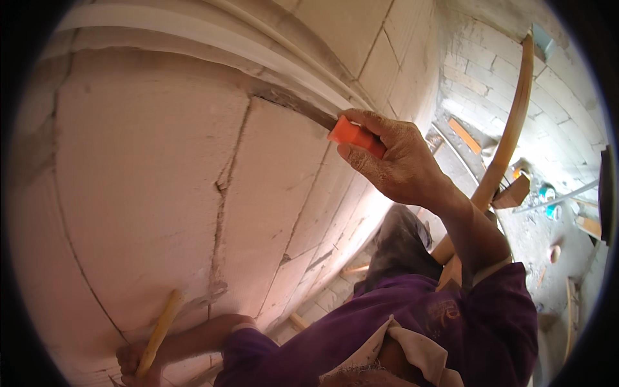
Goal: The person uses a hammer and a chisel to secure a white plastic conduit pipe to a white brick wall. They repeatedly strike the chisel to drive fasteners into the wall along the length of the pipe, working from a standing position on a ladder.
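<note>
1. Pale block wall (148, 161) fills the left; a white strip (258, 48) curves across its upper part.
2. Wooden beam (511, 132) slants at right, perhaps bracing.
3. Stick (159, 326): left grip (133, 362) closed round its lower end, seemingly leaving the top free.
4. Orange-handled tool (358, 137): right grip (407, 161) pinches its handle, thumb against fingers, likely steadying the blade against the wall beside the strip.

Free room along the block wall (148, 180), pale strips (245, 55) above, wooden pole (501, 158) at right
</note>
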